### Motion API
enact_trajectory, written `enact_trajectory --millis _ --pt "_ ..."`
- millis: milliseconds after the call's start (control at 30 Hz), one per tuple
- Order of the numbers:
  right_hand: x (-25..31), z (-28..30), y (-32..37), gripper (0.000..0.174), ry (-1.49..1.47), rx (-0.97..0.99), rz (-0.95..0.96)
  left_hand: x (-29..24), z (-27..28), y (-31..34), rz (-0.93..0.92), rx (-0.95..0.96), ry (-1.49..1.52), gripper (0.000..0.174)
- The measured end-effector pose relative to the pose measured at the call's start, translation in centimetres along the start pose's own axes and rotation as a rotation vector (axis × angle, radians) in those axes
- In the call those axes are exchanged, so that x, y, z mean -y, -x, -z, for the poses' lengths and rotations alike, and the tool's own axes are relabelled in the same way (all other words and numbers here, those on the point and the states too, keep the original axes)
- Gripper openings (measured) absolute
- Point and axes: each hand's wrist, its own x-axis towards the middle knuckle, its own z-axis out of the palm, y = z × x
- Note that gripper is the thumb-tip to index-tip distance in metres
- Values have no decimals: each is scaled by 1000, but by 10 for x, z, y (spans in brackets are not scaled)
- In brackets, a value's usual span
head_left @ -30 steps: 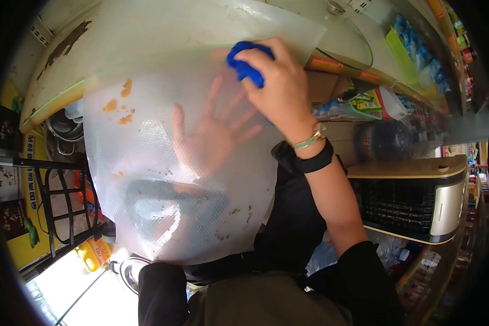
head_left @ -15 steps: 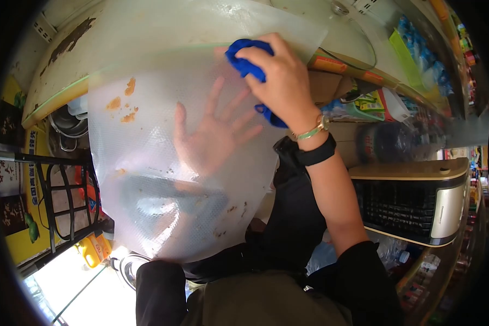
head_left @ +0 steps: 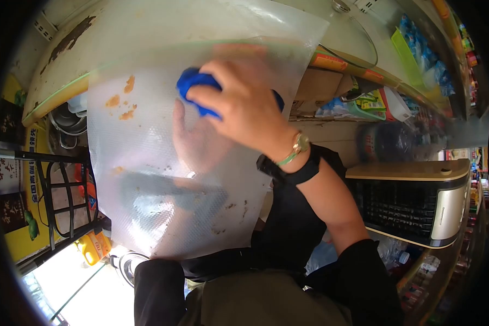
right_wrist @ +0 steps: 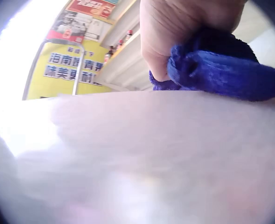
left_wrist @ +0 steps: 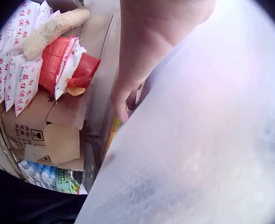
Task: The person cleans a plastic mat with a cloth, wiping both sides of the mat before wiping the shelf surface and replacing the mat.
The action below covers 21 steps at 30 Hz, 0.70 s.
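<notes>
A translucent plastic sheet (head_left: 141,130) with a dimpled texture hangs over the lap, brown stains on its upper left and specks lower down. Beneath it, blurred through the plastic, my left hand (head_left: 189,144) supports it from behind, thumb straight up; its fingers are hidden by the other hand. The left wrist view shows this hand (left_wrist: 149,42) behind the sheet's edge. My right hand (head_left: 244,108) grips a bunched blue cloth (head_left: 197,89) against the sheet's upper face, over the left hand. In the right wrist view, the cloth (right_wrist: 221,70) bulges out below the curled fingers.
The sheet's far end lies over a pale shelf (head_left: 65,65) with a worn edge. A black-fronted appliance (head_left: 402,201) stands at right, below a large clear bottle (head_left: 386,141). Left are a black metal rack (head_left: 65,201) and metal pots (head_left: 68,127). A cardboard box (left_wrist: 58,135) holds packets.
My right hand has moved left and slightly down across the sheet with the blue cloth, now covering the left hand's fingers. The left hand stays in about the same place beneath.
</notes>
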Motion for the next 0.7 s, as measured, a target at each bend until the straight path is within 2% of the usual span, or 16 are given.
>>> enact_trajectory --millis 33,100,167,300,367,433,500,533,600,633,700 --pt "-11 5 -1 29 33 -38 -56 -4 -7 2 195 129 380 80" --pt "-34 17 -4 32 25 -82 -160 -3 3 -1 238 177 373 83" --pt "-56 24 0 28 53 -112 -254 -2 2 -3 230 343 355 84" --pt "-52 25 1 28 16 -109 -248 -4 -5 -1 227 336 320 84" --pt "-31 12 1 32 -5 -72 -137 -2 -7 1 238 154 358 82" --pt "-9 -1 1 28 12 -51 -14 0 -4 3 240 143 410 83" --pt "8 -12 2 26 -119 -3 81 0 2 3 235 132 510 83" --pt "11 -9 3 26 -119 -6 84 0 5 2 230 129 560 84" --pt "15 -5 0 27 -50 115 110 -1 11 0 217 122 660 85" --pt "11 -4 -1 27 -51 113 114 -2 14 0 210 119 710 85" --pt "-11 5 -3 29 -5 -5 -14 -2 15 -1 202 116 760 86"
